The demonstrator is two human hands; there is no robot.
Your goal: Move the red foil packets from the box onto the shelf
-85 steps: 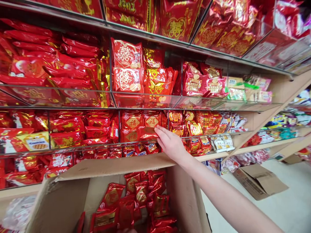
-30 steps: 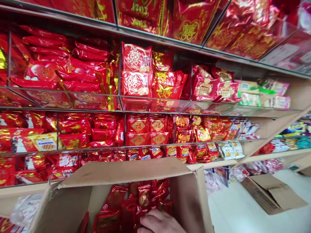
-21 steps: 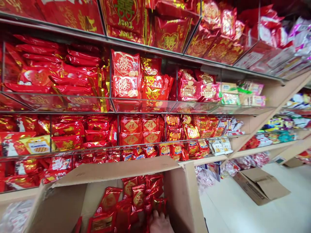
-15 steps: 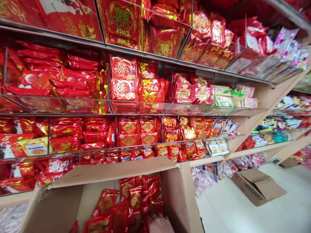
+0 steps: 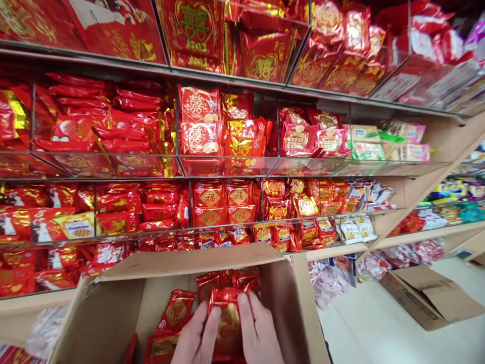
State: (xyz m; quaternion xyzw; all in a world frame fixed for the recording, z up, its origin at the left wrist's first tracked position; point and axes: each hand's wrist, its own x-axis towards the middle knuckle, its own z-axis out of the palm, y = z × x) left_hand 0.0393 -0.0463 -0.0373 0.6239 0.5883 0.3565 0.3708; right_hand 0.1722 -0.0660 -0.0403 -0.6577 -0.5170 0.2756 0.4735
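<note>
Both hands are over an open cardboard box at the bottom of the view. Between them is a red-and-gold snack packet, upright, with its crimped top edge showing. My left hand grips its left side with thumb and fingers, and my right hand holds its right side. Whether more packets are stacked behind it is hidden. Loose red packets of the same look lie in the box around the hands.
Shelves with clear dividers rise behind the box, filled with red snack packets. White packets sit on a lower shelf at right. Plastic-wrapped bundles lie beneath. A second cardboard box lies on the pale floor.
My left hand has come into view, and my right hand has risen from among the packets. Both now hold a red packet. The view has shifted slightly left.
</note>
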